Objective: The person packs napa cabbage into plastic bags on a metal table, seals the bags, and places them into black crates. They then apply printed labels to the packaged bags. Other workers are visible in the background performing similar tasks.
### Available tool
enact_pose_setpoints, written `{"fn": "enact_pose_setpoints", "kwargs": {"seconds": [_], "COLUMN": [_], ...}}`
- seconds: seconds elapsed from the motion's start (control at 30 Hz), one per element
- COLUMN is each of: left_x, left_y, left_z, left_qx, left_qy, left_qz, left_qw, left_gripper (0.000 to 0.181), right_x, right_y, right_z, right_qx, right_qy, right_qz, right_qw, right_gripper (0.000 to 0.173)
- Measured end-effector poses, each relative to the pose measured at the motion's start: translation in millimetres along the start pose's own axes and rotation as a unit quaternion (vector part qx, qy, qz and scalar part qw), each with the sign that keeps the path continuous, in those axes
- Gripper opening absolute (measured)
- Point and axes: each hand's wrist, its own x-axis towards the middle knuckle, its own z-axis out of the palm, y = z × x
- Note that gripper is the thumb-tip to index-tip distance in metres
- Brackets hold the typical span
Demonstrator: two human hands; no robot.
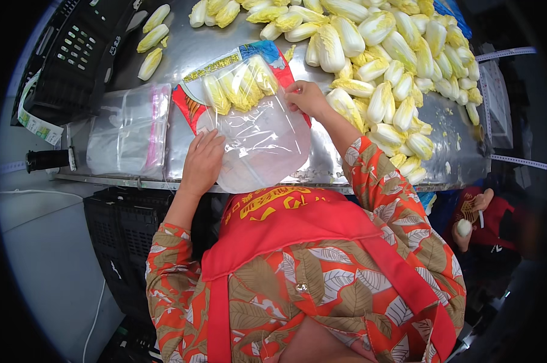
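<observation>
Several small napa cabbages [240,86] lie side by side in the far end of a clear plastic bag [259,136], whose empty end reaches the near table edge. Beneath the bag lies a colourful printed sheet or bag [189,102] with a red border. My left hand [204,161] rests on the bag's left side, fingers extended and close together; whether it grips the film cannot be told. With thumb and fingertips, my right hand [307,99] pinches the bag's right edge beside the cabbages.
A large heap of napa cabbages [382,59] covers the metal table [466,154] at right. Stacked clear bags [128,131] lie at left, near a black plastic crate [78,50]. Loose cabbages [153,38] lie behind. At far right, another person's hand [463,236] holds a pale vegetable.
</observation>
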Motion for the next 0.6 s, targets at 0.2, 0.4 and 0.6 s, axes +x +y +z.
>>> {"fn": "enact_pose_setpoints", "kwargs": {"seconds": [0.2, 0.4, 0.6], "left_x": [4.7, 15.5, 29.7], "left_y": [3.8, -7.0, -12.9], "left_z": [-2.9, 5.5, 4.6], "left_qx": [-0.088, -0.39, -0.457], "left_qy": [0.044, 0.152, 0.172], "left_qz": [-0.076, -0.296, -0.331], "left_qw": [0.992, 0.859, 0.808], "left_gripper": [0.012, 0.009, 0.009], "right_x": [3.7, 9.3, -13.1], "right_y": [16.0, 43.6, 21.8], "right_z": [-2.1, -3.5, 1.1], "right_qx": [0.221, 0.289, 0.178], "right_qy": [-0.011, -0.062, -0.008], "right_qz": [-0.017, -0.021, -0.149], "right_qw": [0.975, 0.955, 0.973], "right_gripper": [0.021, 0.02, 0.017]}}
